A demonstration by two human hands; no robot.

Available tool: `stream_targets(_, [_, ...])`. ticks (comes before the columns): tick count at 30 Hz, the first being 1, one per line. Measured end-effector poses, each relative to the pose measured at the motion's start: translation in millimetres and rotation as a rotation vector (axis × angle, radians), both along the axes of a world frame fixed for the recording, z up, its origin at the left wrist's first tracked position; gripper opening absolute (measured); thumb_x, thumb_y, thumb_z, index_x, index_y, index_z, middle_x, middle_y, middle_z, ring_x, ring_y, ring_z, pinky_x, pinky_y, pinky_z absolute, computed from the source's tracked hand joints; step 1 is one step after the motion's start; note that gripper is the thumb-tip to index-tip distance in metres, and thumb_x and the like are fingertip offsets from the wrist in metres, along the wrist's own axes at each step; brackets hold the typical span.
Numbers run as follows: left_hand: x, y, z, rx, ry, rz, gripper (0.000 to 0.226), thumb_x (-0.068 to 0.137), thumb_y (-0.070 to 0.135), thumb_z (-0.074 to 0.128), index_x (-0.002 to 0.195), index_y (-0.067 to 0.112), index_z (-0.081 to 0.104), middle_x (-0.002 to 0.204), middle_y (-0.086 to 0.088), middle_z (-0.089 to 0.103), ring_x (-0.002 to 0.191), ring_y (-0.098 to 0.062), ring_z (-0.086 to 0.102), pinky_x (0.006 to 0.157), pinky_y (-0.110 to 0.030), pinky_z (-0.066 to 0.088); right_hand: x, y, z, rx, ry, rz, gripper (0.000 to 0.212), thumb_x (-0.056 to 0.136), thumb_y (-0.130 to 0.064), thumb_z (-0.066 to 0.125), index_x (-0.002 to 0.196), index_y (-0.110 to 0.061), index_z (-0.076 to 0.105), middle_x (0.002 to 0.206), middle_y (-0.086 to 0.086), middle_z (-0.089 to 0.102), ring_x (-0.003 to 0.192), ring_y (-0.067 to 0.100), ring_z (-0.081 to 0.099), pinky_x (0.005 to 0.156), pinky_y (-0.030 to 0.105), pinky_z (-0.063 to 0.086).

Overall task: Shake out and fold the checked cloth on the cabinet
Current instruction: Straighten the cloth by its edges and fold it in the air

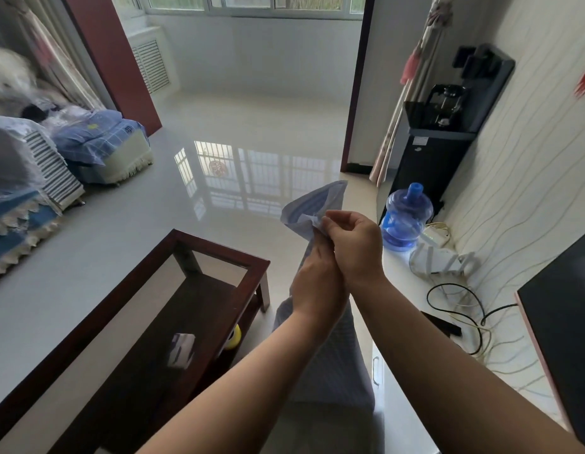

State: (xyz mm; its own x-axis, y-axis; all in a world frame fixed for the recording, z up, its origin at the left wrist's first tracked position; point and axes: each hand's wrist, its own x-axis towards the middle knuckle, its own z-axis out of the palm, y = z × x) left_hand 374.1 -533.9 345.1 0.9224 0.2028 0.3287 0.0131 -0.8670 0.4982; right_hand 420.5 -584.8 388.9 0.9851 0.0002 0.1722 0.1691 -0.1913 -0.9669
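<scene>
A living room with a glossy pale tiled floor (219,132) is seen, window light mirrored on it, with a dark wooden glass-topped coffee table (173,309) at the left and a white cabinet worktop (412,290) along the striped wall at the right. The checked cloth (317,204) is held up in the air between table and cabinet, clear of the worktop, so that its length can hang free for shaking. It is pinched near one upper corner: the left hand (314,283) is closed around the gathered fabric just below, and the right hand (353,240) is closed on the edge above it, the two touching. The cloth appears thin, soft and limp, pale blue-grey with fine lines; a loose flap stands above the fingers while the rest drops behind the forearms. A rigid translucent blue water bottle (406,217) and tangled cables (461,306) are seen on the worktop beyond.
</scene>
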Motion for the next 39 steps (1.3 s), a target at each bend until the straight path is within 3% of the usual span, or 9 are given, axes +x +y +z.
stream_targets(7, [4,4,-1,0.015,0.042,-0.052,0.054,0.094,0.021,0.053,0.142,0.007,0.034,0.132,-0.013,0.055,0.111,-0.023,0.061,0.09,-0.031,0.049,-6,-4,-15,0.043,0.033,0.099,0.031,0.08,-0.023,0.073,0.109,-0.021,0.061,0.097,-0.017,0.064,0.096,0.003,0.063,0.089,0.016,0.049])
stream_targets(11, [7,8,-7,-0.019,0.058,-0.142,0.061,0.094,0.023,0.048,0.146,0.005,0.022,0.136,-0.016,0.051,0.112,-0.028,0.059,0.09,-0.035,0.048,2,-1,-22,0.121,0.14,0.01,0.016,0.083,-0.02,0.069,0.091,-0.031,0.06,0.091,-0.015,0.066,0.091,0.005,0.064,0.09,0.025,0.052])
stream_targets(16, [11,41,-12,-0.684,-0.019,-0.142,0.049,0.09,0.01,0.044,0.132,0.029,0.03,0.135,-0.007,0.045,0.106,-0.021,0.06,0.081,-0.038,0.057,15,-17,-22,0.369,0.407,0.109,0.01,0.081,-0.011,0.069,0.087,-0.019,0.068,0.099,0.008,0.07,0.1,0.028,0.066,0.079,0.035,0.056])
stream_targets(19, [32,79,-13,-0.201,-0.007,-0.199,0.067,0.079,0.004,0.059,0.135,0.028,0.031,0.141,-0.003,0.031,0.129,-0.021,0.036,0.102,-0.034,0.04,14,-35,-20,0.295,0.419,0.367,0.013,0.08,-0.008,0.068,0.085,-0.019,0.073,0.095,0.006,0.072,0.099,0.025,0.067,0.075,0.03,0.056])
stream_targets(22, [58,97,-1,0.165,0.207,-0.432,0.034,0.08,0.032,0.066,0.112,0.034,0.054,0.14,0.008,0.043,0.138,-0.019,0.024,0.108,-0.039,0.017,9,-51,-9,0.203,0.396,0.603,0.017,0.078,-0.006,0.068,0.083,-0.021,0.075,0.087,0.0,0.074,0.087,0.016,0.071,0.07,0.022,0.055])
stream_targets(25, [70,94,5,0.212,0.277,-0.585,0.031,0.078,0.045,0.066,0.104,0.032,0.055,0.118,0.008,0.061,0.117,-0.016,0.047,0.104,-0.035,0.028,8,-68,6,0.09,0.318,0.726,0.024,0.081,0.001,0.064,0.084,-0.021,0.073,0.082,-0.003,0.074,0.083,0.012,0.071,0.069,0.018,0.054])
stream_targets(28, [79,80,7,0.18,0.326,-0.695,0.042,0.08,0.028,0.068,0.119,0.029,0.052,0.12,0.005,0.06,0.11,-0.011,0.048,0.093,-0.029,0.034,7,-83,22,0.067,0.265,0.802,0.032,0.081,0.007,0.061,0.081,-0.022,0.074,0.078,-0.004,0.073,0.079,0.009,0.07,0.069,0.016,0.053])
stream_targets(32, [93,57,-4,0.568,0.556,-0.766,0.032,0.086,0.035,0.062,0.113,0.02,0.058,0.113,0.001,0.062,0.107,-0.02,0.054,0.093,-0.037,0.038,7,-100,33,0.16,0.274,0.86,0.027,0.073,0.0,0.064,0.079,-0.023,0.075,0.075,-0.004,0.072,0.076,0.008,0.069,0.068,0.018,0.054])
stream_targets(39, [91,82,-15,0.598,0.378,-0.699,0.022,0.093,0.024,0.045,0.108,0.029,0.06,0.1,0.004,0.07,0.094,-0.022,0.062,0.086,-0.032,0.034,40,-149,19,0.371,0.325,0.179,0.018,0.079,-0.002,0.066,0.091,-0.012,0.074,0.077,0.002,0.074,0.072,0.014,0.07,0.062,0.022,0.056])
